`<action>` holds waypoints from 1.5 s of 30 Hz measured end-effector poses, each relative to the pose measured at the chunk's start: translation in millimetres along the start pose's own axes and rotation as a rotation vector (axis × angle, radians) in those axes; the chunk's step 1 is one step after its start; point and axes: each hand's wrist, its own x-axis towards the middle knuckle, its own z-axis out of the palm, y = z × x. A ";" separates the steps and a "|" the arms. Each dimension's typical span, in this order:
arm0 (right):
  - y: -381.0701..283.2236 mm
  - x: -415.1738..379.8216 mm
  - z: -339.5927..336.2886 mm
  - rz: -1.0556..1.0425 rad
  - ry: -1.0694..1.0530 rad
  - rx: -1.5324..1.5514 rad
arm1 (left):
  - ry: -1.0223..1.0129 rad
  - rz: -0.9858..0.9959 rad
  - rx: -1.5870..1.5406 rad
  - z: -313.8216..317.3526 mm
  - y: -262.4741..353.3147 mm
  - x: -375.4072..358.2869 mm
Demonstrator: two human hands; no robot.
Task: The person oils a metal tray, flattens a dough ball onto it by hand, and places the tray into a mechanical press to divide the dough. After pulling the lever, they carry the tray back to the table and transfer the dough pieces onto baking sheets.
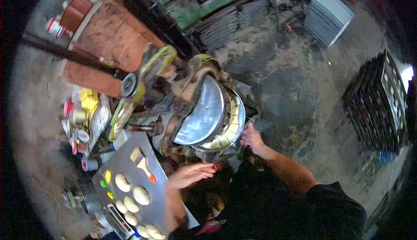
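**Two hands at the round pan**

Dough (235, 117) is sitting in pan (244, 109), scored into segments, partly under a metal disc (202, 117). Right hand (252, 138) is hovering by the rim, fingers loosely spread; contact unclear. Left hand (190, 177) is reaching below the pan, fingers pressed together, extended, near a small red part (216, 167). Brush (141, 163) and dough balls (141, 195) are lying on the sheet (163, 203), left.
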 end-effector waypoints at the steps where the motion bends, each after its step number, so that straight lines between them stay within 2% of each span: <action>1: -9.6 -10.8 -21.2 -0.014 0.012 -0.029 | 0.300 -0.239 -0.163 7.9 -61.1 20.0; 3: -16.5 -19.0 -71.1 -0.054 0.084 -0.108 | 0.866 -0.353 -0.422 26.5 -161.4 49.1; 5: -19.4 -33.0 -118.4 -0.151 0.154 -0.129 | 0.979 -0.121 -0.936 29.6 -223.6 84.2; 6: -19.3 -44.8 -140.6 -0.215 0.240 -0.171 | 0.934 -0.003 -1.008 41.9 -206.7 109.4; 7: -16.6 -60.7 -164.0 -0.276 0.331 -0.212 | 0.816 0.128 -0.906 47.0 -188.7 134.7; 8: -14.2 -75.7 -184.7 -0.318 0.473 -0.308 | 0.688 0.145 -0.955 47.6 -170.0 161.7; 9: -10.7 -95.3 -205.9 -0.330 0.523 -0.274 | 0.562 0.153 -1.002 51.5 -156.8 180.9; 11: -4.5 -135.5 -238.1 -0.379 0.658 -0.274 | 0.490 0.138 -0.923 65.3 -156.2 214.7; 12: -0.3 -160.4 -248.6 -0.399 0.731 -0.165 | 0.462 0.149 -0.861 77.6 -152.7 236.2; 13: 19.6 -175.4 -267.1 -0.402 0.789 -0.118 | 0.450 0.091 -0.753 102.4 -132.9 246.8; 15: 54.8 -209.7 -320.4 -0.503 0.862 0.094 | 0.343 0.110 -0.390 151.6 -117.9 278.5; 16: 69.6 -238.3 -345.3 -0.418 0.939 0.102 | 0.259 0.080 -0.383 195.1 -97.0 286.0; 17: 52.2 -218.5 -269.9 -0.355 0.918 0.161 | 0.260 0.017 -0.378 131.4 -59.3 275.4; 19: 71.3 -258.3 -266.2 -0.426 1.032 0.288 | 0.127 -0.063 -0.279 141.4 -55.4 289.5; 20: 69.4 -260.4 -254.1 -0.432 1.105 0.342 | 0.084 0.032 -0.097 149.3 -32.5 291.4; 21: 68.3 -275.9 -249.8 -0.426 1.139 0.415 | -0.031 0.016 -0.138 153.9 -28.2 302.1; 23: 65.8 -304.5 -232.9 -0.418 1.228 0.546 | -0.080 -0.134 -0.192 187.6 11.9 295.6; 24: 42.9 -288.0 -220.6 -0.328 1.205 0.535 | -0.050 -0.181 -0.194 162.3 15.0 304.2; 27: 32.3 -294.9 -205.3 -0.285 1.236 0.652 | -0.066 -0.134 -0.189 156.1 14.5 324.9; 29: 29.5 -290.7 -199.4 -0.351 1.205 0.676 | -0.187 -0.101 -0.273 146.1 11.3 332.8; 30: 22.2 -307.1 -195.9 -0.336 1.166 0.742 | -0.153 -0.123 -0.196 160.5 22.6 332.2; 31: 9.1 -319.9 -180.6 -0.374 1.240 0.778 | -0.213 -0.172 -0.226 173.0 46.1 330.8; 34: -1.4 -349.2 -162.9 -0.445 1.190 0.965 | -0.304 -0.173 -0.200 161.0 52.4 349.3; 37: -9.7 -349.3 -164.9 -0.458 1.256 0.900 | -0.315 -0.232 -0.307 163.2 59.4 344.4; 39: -18.5 -370.4 -159.3 -0.500 1.250 0.863 | -0.237 -0.230 -0.356 181.1 75.8 322.6; 41: -26.0 -379.1 -159.2 -0.460 1.278 0.877 | -0.320 -0.208 -0.357 194.7 84.0 327.9; 43: -32.7 -388.1 -151.0 -0.439 1.355 0.862 | -0.296 -0.137 -0.109 211.2 93.1 320.8; 44: -33.2 -388.3 -145.3 -0.436 1.386 0.863 | -0.306 -0.136 -0.105 213.5 94.8 325.0; 45: -29.0 -390.3 -137.8 -0.425 1.447 0.876 | -0.337 -0.268 -0.267 210.6 85.1 341.6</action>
